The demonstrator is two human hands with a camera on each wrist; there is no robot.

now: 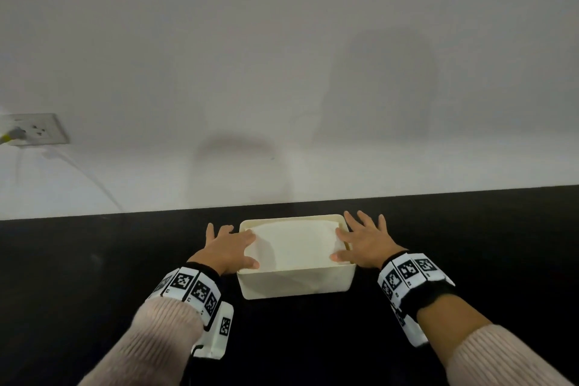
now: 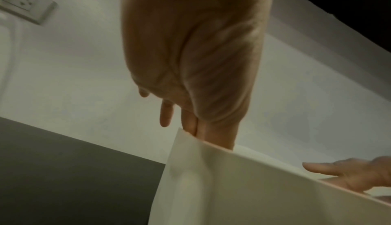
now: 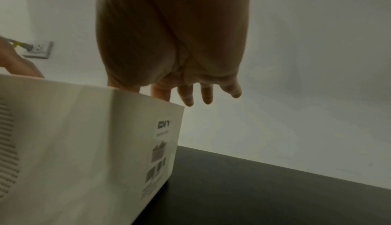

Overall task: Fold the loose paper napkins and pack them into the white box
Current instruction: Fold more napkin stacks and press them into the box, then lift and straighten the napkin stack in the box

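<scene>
The white box [image 1: 294, 282] stands on the black table near the wall, and folded white napkins [image 1: 294, 244] fill it to the rim. My left hand [image 1: 230, 246] lies flat over the box's left edge, thumb and a finger on the napkins. My right hand [image 1: 360, 240] lies flat over the right edge, fingers spread, thumb on the napkins. In the left wrist view the left hand [image 2: 190, 78] reaches over the box wall [image 2: 243, 186]. In the right wrist view the right hand [image 3: 180, 61] hangs above the printed box side [image 3: 95, 145].
The black table [image 1: 94, 276] runs left and right of the box and ends at a white wall [image 1: 282, 88]. A wall socket [image 1: 37, 128] with a plugged cable sits at the far left.
</scene>
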